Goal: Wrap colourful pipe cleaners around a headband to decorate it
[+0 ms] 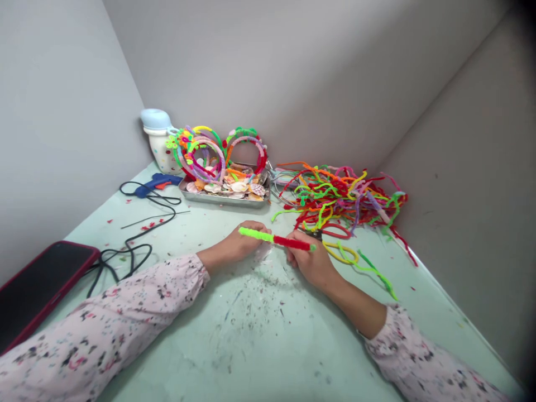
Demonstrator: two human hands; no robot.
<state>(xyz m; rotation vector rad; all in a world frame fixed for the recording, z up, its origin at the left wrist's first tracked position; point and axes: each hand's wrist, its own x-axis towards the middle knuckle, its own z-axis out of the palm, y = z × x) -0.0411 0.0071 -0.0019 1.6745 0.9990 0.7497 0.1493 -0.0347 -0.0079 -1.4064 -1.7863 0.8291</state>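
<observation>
A person's left hand (238,244) and right hand (307,262) both close on a fuzzy lime-green and red pipe-cleaner rod (274,239), held level just above the pale green tabletop (268,335). The left curls round the green length, the right pinches the red, seemingly to keep the two colours lined up. Within easy reach lies a tangled heap of multicoloured pipe cleaners (339,198), near a shallow metal tray of seashells (221,200) and a blue hot-glue gun (157,183).

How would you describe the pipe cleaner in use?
On the table, find the tangled pipe cleaner heap. In front of it, the left hand and right hand hold one straight piece, lime green and red, unlike the loose curly strands.
</observation>
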